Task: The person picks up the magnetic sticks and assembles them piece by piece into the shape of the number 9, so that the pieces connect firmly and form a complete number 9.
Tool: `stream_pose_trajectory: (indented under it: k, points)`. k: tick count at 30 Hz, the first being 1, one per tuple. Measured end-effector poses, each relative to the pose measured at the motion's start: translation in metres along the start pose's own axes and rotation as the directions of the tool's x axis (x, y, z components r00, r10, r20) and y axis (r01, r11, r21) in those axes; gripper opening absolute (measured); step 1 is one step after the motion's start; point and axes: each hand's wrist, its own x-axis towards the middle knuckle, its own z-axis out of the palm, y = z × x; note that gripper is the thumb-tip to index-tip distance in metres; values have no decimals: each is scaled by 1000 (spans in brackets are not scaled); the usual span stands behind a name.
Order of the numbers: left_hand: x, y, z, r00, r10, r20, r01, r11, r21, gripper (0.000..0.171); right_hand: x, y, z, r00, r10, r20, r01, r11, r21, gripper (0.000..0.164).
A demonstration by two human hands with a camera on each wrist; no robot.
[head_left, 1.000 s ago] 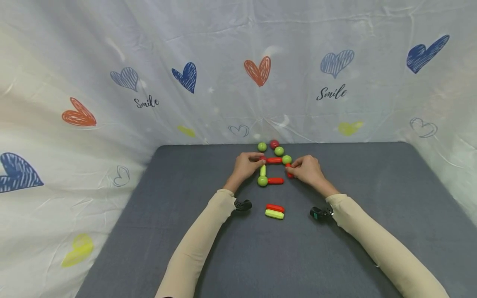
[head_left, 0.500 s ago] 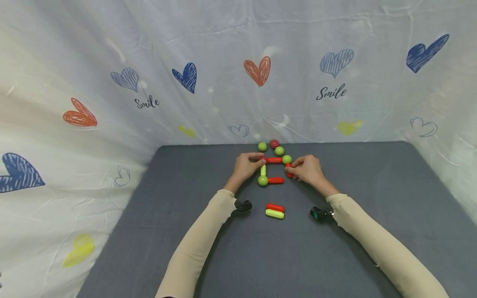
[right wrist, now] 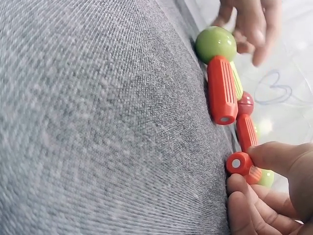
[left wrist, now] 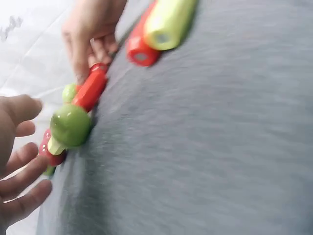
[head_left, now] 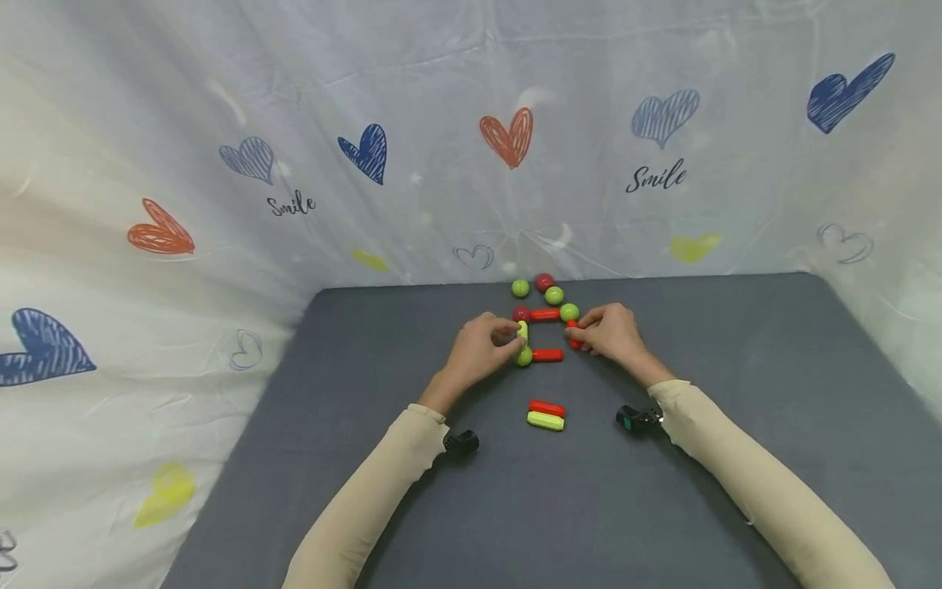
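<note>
On the grey cloth lies a nearly square frame of magnetic sticks and balls. A dark red ball [head_left: 522, 314], a red stick [head_left: 545, 314] and a green ball [head_left: 570, 312] make its far side. A yellow-green stick [head_left: 523, 329] runs down the left to another green ball [right wrist: 215, 44], from which a second red stick [right wrist: 222, 90] points right. My right hand [head_left: 614, 334] pinches the right-side red stick [right wrist: 238, 163] between thumb and fingers, below the far green ball. Beside the frame's left side is my left hand [head_left: 480, 350], fingers spread and holding nothing.
Behind the frame rest a loose green ball [head_left: 520, 288], a dark red ball [head_left: 545, 282] and another green ball [head_left: 554, 296]. Nearer, a red stick [head_left: 547, 407] and a yellow-green stick [head_left: 545, 421] lie side by side. A white printed curtain [head_left: 427, 204] hangs behind the table [head_left: 559, 507].
My left hand has let go of the dark red ball and drawn back toward the near green ball. My right hand keeps its pinch on the red stick.
</note>
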Motion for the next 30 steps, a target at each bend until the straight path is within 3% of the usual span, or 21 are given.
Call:
stream_pose_trajectory:
  k: [5,14,22,30]
  points:
    - [-16,6,1,993,63,103,-69,996,58,36,1,0,2,1000,3,7,-3,1000,-10,27]
    - [-19,1,7,994,46,100,-49,998,30,32,7,7,-5,999,0,42,-3,998,70,30]
    - [-15,2,3,993,43,107,-44,999,11,31,44,15,-27,998,-51,26,52,999,-13,33]
    - [-17,-1,2,992,32,119,-30,999,-11,31,75,-2,-20,993,-80,86,86,994,-68,43]
